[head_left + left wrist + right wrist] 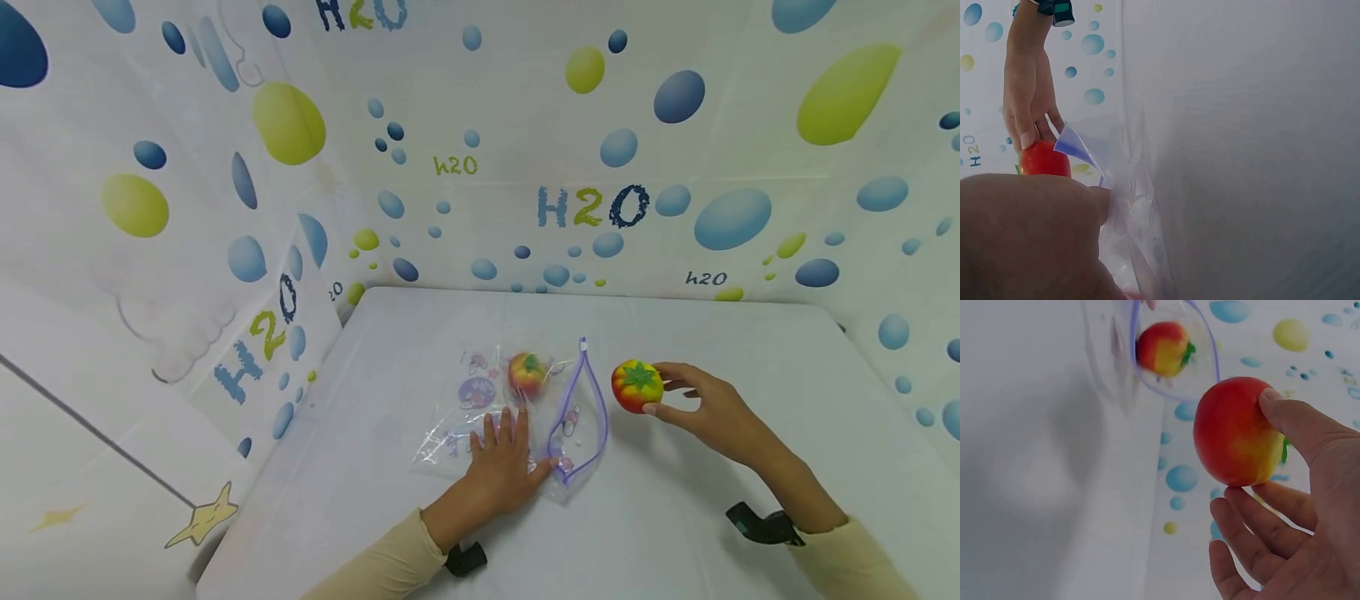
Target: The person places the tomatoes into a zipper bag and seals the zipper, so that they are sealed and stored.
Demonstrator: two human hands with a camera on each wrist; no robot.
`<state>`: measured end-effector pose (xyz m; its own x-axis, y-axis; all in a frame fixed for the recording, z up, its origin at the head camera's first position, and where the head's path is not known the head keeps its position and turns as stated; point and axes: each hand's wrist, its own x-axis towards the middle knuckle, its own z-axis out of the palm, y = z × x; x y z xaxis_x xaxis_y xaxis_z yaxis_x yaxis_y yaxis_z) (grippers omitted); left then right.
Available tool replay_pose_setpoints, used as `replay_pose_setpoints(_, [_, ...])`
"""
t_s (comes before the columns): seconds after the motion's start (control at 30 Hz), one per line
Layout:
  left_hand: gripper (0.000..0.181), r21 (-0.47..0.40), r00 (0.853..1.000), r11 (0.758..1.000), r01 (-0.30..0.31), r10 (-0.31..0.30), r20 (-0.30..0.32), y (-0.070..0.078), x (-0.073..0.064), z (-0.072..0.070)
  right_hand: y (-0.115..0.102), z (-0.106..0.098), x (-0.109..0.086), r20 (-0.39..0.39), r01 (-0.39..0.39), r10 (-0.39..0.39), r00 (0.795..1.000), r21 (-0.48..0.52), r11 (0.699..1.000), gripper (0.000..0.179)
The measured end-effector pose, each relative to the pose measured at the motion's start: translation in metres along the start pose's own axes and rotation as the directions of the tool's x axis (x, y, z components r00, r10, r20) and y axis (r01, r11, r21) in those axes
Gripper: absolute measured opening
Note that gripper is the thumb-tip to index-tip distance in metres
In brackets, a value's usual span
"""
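In the head view my left hand (501,467) lies spread on a clear printed zip bag (442,433), fingers straight, thumb by its purple-edged mouth. The mouth gapes open toward the right, its purple zip strip (602,408) standing in a loop with a slider at the top. Inside the bag sits one red-and-yellow toy tomato (527,375) with a green leafy top. Just right of the mouth, my right hand (712,412) pinches a second toy tomato (1235,434) between thumb and fingertips, above the table. The left wrist view shows the held tomato (1047,159) partly behind my left hand.
A white-covered table (315,500) holds the bag. Behind and beside it hangs a white curtain (510,75) with blue and green dots and H2O lettering. Dark wrist devices (761,525) sit on both forearms.
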<state>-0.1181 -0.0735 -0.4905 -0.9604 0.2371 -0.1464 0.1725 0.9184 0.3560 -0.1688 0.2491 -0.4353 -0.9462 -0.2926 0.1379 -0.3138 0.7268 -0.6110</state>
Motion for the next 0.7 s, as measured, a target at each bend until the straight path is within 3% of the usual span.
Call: replay_pose_setpoints(0.7, [0.094,0.004,0.999,1.000,0.024,-0.024,0.029,0.001,0.001,0.001,-0.026,0.045,0.007,0.051,0.081,-0.082,0.995,0.018,0.997,0.062])
